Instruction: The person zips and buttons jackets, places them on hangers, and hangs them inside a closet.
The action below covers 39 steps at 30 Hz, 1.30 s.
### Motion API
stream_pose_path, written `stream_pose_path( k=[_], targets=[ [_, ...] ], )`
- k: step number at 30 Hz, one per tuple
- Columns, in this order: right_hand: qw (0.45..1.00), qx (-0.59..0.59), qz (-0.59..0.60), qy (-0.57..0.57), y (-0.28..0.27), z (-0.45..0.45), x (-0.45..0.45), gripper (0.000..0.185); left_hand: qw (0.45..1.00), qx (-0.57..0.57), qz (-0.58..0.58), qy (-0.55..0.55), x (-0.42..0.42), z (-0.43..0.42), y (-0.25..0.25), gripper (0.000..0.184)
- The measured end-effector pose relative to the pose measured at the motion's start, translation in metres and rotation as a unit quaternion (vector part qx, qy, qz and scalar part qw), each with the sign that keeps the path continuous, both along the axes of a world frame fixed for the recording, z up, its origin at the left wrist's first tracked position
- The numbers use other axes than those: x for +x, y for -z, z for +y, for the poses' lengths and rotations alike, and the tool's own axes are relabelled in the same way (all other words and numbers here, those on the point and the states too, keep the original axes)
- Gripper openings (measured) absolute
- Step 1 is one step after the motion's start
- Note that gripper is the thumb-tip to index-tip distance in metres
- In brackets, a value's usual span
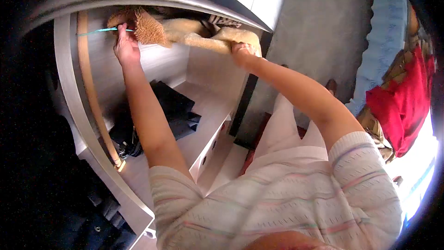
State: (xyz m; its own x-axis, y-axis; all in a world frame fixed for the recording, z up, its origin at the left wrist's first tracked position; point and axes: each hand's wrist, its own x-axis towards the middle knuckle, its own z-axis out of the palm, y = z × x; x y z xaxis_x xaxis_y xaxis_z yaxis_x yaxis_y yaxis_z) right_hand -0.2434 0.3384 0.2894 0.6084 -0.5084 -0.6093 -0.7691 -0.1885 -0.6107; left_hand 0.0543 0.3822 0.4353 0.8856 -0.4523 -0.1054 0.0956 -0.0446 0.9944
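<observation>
High in an open wardrobe, my left hand is closed with its fingers pinched at a thin turquoise strip, beside a curly brown fleece piece. The strip runs left to a wooden pole. My right hand is closed on the edge of a tan fluffy garment, at the right side of the compartment. The garment stretches between both hands. Dark patterned cloth shows behind it.
Black folded clothes lie on the wardrobe's lower shelf, with drawers below. Dark clothing fills the lower left. At the right are a grey floor, a blue-covered surface and a red cloth.
</observation>
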Motion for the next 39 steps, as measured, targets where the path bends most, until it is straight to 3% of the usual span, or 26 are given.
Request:
stream_pose_path(
  k=[4,6,7,8,9,10,11,12,13,16,17,19,21,24,26,28,29,30,33,35,36,37,39],
  targets=[
    [0.999,-0.021,0.011,-0.027,-0.009,0.002,-0.006,0.033,0.994,-0.021,-0.031,-0.105,-0.038,0.031,0.014,0.028],
    [0.965,-0.166,0.046,-0.196,-0.001,0.009,-0.004,0.031,0.998,-0.010,0.012,-0.069,-0.068,0.061,0.039,0.028],
    [0.941,-0.213,0.050,-0.258,0.004,0.011,-0.003,0.030,0.997,-0.005,0.075,-0.034,-0.100,0.070,0.052,0.033],
    [0.910,-0.263,0.052,-0.316,0.008,0.012,-0.003,0.029,0.996,0.007,0.064,0.054,-0.131,0.083,0.076,0.036],
    [0.890,-0.289,0.045,-0.351,0.011,0.012,-0.002,0.029,0.972,0.158,0.040,0.168,-0.155,0.095,0.098,0.042],
    [0.925,-0.223,-0.024,-0.308,0.009,0.005,-0.003,0.027,0.947,0.239,0.013,0.213,-0.200,0.091,0.096,0.048],
    [0.947,-0.151,-0.093,-0.266,0.005,-0.002,-0.005,0.025,0.941,0.234,-0.032,0.242,-0.226,0.096,0.130,0.051],
    [0.953,-0.101,-0.051,-0.280,-0.007,-0.003,-0.002,0.024,0.932,0.230,-0.077,0.268,-0.249,0.101,0.162,0.054],
    [0.954,-0.054,-0.003,-0.296,-0.017,-0.007,-0.002,0.023,0.934,0.271,-0.087,0.215,-0.275,0.093,0.162,0.055],
    [0.949,-0.021,-0.094,-0.302,0.064,-0.027,0.001,0.025,0.884,0.431,-0.118,0.139,-0.302,0.087,0.197,0.049],
    [0.946,0.000,-0.140,-0.294,0.098,-0.037,0.002,0.026,0.906,0.399,-0.106,0.095,-0.311,0.094,0.218,0.043],
    [0.971,0.099,-0.110,-0.189,0.071,-0.038,-0.001,0.026,0.899,0.429,-0.071,0.058,-0.325,0.101,0.233,0.038],
    [0.983,0.167,-0.061,-0.048,-0.026,-0.008,-0.011,0.026,0.887,0.459,-0.031,0.027,-0.336,0.108,0.246,0.034],
    [0.978,0.167,-0.008,-0.128,-0.022,-0.007,-0.012,0.030,0.890,0.456,-0.023,-0.012,-0.356,0.131,0.269,0.027],
    [0.954,0.146,0.109,-0.239,-0.031,0.016,-0.018,0.032,0.912,0.406,0.014,-0.048,-0.363,0.142,0.293,0.026],
    [0.902,0.110,0.183,-0.374,-0.038,0.033,-0.034,0.035,0.917,0.389,0.050,-0.068,-0.375,0.137,0.302,0.029],
    [0.856,0.039,0.064,-0.512,-0.017,0.034,-0.038,0.036,0.925,0.369,0.063,-0.062,-0.380,0.137,0.299,0.030],
    [0.774,-0.022,-0.064,-0.629,-0.005,0.046,-0.040,0.037,0.932,0.351,0.071,-0.055,-0.380,0.142,0.295,0.032],
    [0.671,-0.111,-0.095,-0.727,0.009,0.111,-0.011,0.037,0.953,0.287,0.051,-0.085,-0.387,0.140,0.337,0.030],
    [0.583,-0.159,-0.090,-0.791,0.058,0.117,0.006,0.035,0.951,0.296,0.039,-0.078,-0.386,0.136,0.361,0.025],
    [0.536,-0.182,-0.085,-0.820,0.071,0.118,0.010,0.034,0.943,0.326,0.039,-0.051,-0.382,0.137,0.363,0.023],
    [0.487,-0.202,-0.002,-0.850,0.086,0.117,0.013,0.033,0.934,0.354,0.041,-0.023,-0.382,0.137,0.367,0.020],
    [0.368,-0.243,0.154,-0.884,0.103,0.119,0.023,0.030,0.929,0.354,0.068,-0.088,-0.387,0.137,0.377,0.018]
  ],
)
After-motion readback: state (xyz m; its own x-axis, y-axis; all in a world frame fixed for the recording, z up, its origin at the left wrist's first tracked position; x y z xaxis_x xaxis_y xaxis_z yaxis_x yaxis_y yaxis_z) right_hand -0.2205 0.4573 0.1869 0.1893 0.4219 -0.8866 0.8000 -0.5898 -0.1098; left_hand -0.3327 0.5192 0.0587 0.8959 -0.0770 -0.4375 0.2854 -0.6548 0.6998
